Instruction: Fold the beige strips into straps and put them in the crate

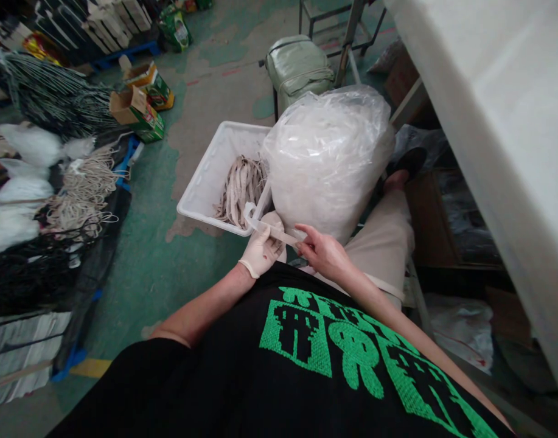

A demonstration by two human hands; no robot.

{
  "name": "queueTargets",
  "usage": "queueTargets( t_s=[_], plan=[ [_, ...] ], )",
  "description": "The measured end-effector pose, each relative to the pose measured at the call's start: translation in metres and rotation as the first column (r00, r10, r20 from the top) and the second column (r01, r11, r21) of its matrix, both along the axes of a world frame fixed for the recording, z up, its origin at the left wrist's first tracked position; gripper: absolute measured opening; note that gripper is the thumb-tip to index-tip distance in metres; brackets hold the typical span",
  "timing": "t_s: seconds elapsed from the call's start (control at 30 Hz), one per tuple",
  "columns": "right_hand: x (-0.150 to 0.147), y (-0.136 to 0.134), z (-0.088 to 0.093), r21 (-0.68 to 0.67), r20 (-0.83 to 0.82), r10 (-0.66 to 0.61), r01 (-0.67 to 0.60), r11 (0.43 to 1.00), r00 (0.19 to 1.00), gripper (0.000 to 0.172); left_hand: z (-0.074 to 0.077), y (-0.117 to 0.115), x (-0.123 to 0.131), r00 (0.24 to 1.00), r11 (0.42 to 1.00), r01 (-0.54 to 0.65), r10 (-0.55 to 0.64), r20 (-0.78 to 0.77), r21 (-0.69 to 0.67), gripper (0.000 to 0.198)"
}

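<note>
My left hand (263,249), in a white glove, is closed around a thin pale strip (272,230) with a small loop at its upper end. My bare right hand (322,250) pinches the strip's other end with fingers pressed together. Both hands hover over my lap, just in front of a big clear plastic bag (327,158) stuffed with pale strips. Left of the bag sits a white plastic bin (201,182) holding a heap of beige cords (240,188).
Piles of white and black cord bundles (80,191) lie along the left floor, with cardboard boxes (139,100) beyond. A green sack (299,67) stands behind the bin. A white table edge (488,121) runs down the right. My leg (383,237) extends beside the bag.
</note>
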State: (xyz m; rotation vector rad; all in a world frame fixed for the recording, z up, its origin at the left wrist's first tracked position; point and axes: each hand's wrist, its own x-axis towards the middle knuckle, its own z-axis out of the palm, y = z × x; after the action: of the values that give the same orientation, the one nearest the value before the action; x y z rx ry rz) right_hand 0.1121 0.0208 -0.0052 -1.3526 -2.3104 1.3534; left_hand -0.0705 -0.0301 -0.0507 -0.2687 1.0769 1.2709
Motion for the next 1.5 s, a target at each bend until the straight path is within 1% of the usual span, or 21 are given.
queueTargets(
  t_s=[0.07, 0.17, 0.23, 0.3, 0.37, 0.4, 0.43, 0.5, 0.57, 0.6, 0.67, 0.8, 0.83, 0.9, 1.0, 1.07, 1.13, 1.2, 1.33, 1.43, 1.5],
  plan=[
    [0.008, -0.003, -0.001, 0.003, 0.014, 0.024, -0.024, 1.0, 1.0, 0.047, 0.0, -0.001, -0.002, 1.0, 0.999, 0.002, -0.002, -0.01, -0.039, 0.015],
    [0.015, -0.01, 0.003, 0.031, 0.089, 0.031, -0.034, 0.999, 0.996, 0.046, 0.0, -0.004, 0.003, 1.0, 1.0, 0.006, -0.006, -0.009, -0.013, 0.015],
    [0.012, -0.013, 0.006, 0.093, 0.158, 0.027, -0.042, 0.995, 0.987, 0.047, 0.0, -0.006, 0.012, 0.999, 0.999, 0.035, -0.035, 0.001, 0.029, 0.015],
    [0.003, -0.014, 0.007, 0.138, 0.186, 0.033, -0.059, 0.989, 0.982, 0.049, -0.002, -0.007, 0.021, 0.996, 0.995, 0.093, -0.093, 0.01, 0.045, 0.013],
    [-0.005, -0.012, 0.006, 0.126, 0.159, 0.043, -0.063, 0.99, 0.986, 0.051, -0.003, -0.007, 0.027, 0.989, 0.988, 0.151, -0.151, 0.003, 0.041, 0.014],
    [-0.006, -0.01, 0.005, 0.104, 0.13, 0.045, -0.058, 0.993, 0.99, 0.052, -0.003, -0.007, 0.028, 0.987, 0.986, 0.16, -0.16, -0.01, 0.046, 0.015],
    [-0.005, -0.008, 0.005, 0.073, 0.09, 0.047, -0.054, 0.996, 0.995, 0.053, -0.002, -0.006, 0.027, 0.989, 0.987, 0.148, -0.147, -0.029, 0.055, 0.014],
    [0.005, -0.005, 0.006, 0.013, -0.011, 0.044, -0.044, 0.999, 0.999, 0.054, 0.001, -0.003, 0.022, 0.995, 0.994, 0.084, -0.081, -0.057, 0.068, 0.013],
    [0.017, -0.004, 0.009, -0.006, -0.075, 0.019, -0.02, 1.0, 0.997, 0.052, 0.006, -0.002, 0.017, 0.998, 0.998, 0.025, -0.022, -0.06, 0.055, 0.013],
    [0.022, -0.004, 0.012, 0.001, -0.086, 0.005, -0.005, 1.0, 0.996, 0.05, 0.008, -0.001, 0.017, 0.999, 0.999, 0.012, -0.01, -0.052, 0.04, 0.013],
    [0.025, -0.004, 0.015, 0.029, -0.071, -0.006, 0.008, 1.0, 0.997, 0.048, 0.012, -0.002, 0.021, 0.999, 0.999, 0.028, -0.028, -0.021, 0.024, 0.012],
    [0.011, -0.007, 0.013, 0.062, 0.002, 0.038, -0.038, 0.997, 0.999, 0.044, 0.018, 0.001, 0.03, 0.997, 0.993, 0.077, -0.079, 0.012, 0.095, 0.012],
    [0.009, -0.007, 0.012, 0.069, 0.008, 0.036, -0.036, 0.997, 0.999, 0.044, 0.018, 0.002, 0.027, 0.998, 0.992, 0.061, -0.06, -0.007, 0.113, 0.012],
    [0.007, -0.009, 0.01, 0.112, -0.003, -0.004, 0.004, 0.994, 1.0, 0.048, 0.019, 0.007, 0.015, 0.995, 0.992, -0.012, 0.024, -0.092, 0.129, 0.013],
    [0.01, -0.01, 0.009, 0.261, -0.012, -0.039, 0.041, 0.965, 0.999, 0.059, 0.013, 0.012, -0.01, 0.939, 0.972, -0.117, 0.176, -0.297, 0.204, 0.015],
    [0.01, -0.011, 0.009, 0.365, 0.041, -0.01, -0.005, 0.931, 0.999, 0.054, 0.006, 0.011, -0.022, 0.882, 0.962, -0.119, 0.216, -0.418, 0.247, 0.016],
    [0.007, -0.012, 0.008, 0.437, 0.132, 0.009, -0.066, 0.897, 0.991, 0.041, 0.0, 0.008, -0.024, 0.861, 0.967, -0.091, 0.197, -0.47, 0.237, 0.02],
    [0.004, -0.014, 0.006, 0.473, 0.204, 0.024, -0.12, 0.873, 0.979, 0.037, -0.005, 0.003, -0.021, 0.881, 0.978, -0.055, 0.143, -0.45, 0.203, 0.024],
    [-0.001, -0.018, -0.002, 0.466, 0.305, 0.1, -0.24, 0.852, 0.947, 0.044, -0.009, -0.001, -0.012, 0.921, 0.987, -0.021, 0.08, -0.382, 0.157, 0.025],
    [0.0, -0.021, -0.01, 0.457, 0.371, 0.113, -0.288, 0.841, 0.922, 0.033, -0.011, 0.001, -0.011, 0.948, 0.99, -0.032, 0.073, -0.308, 0.134, 0.019],
    [0.001, -0.022, -0.013, 0.462, 0.373, 0.12, -0.296, 0.836, 0.92, 0.031, -0.012, 0.003, -0.011, 0.97, 0.99, -0.034, 0.065, -0.232, 0.136, 0.017]
  ],
)
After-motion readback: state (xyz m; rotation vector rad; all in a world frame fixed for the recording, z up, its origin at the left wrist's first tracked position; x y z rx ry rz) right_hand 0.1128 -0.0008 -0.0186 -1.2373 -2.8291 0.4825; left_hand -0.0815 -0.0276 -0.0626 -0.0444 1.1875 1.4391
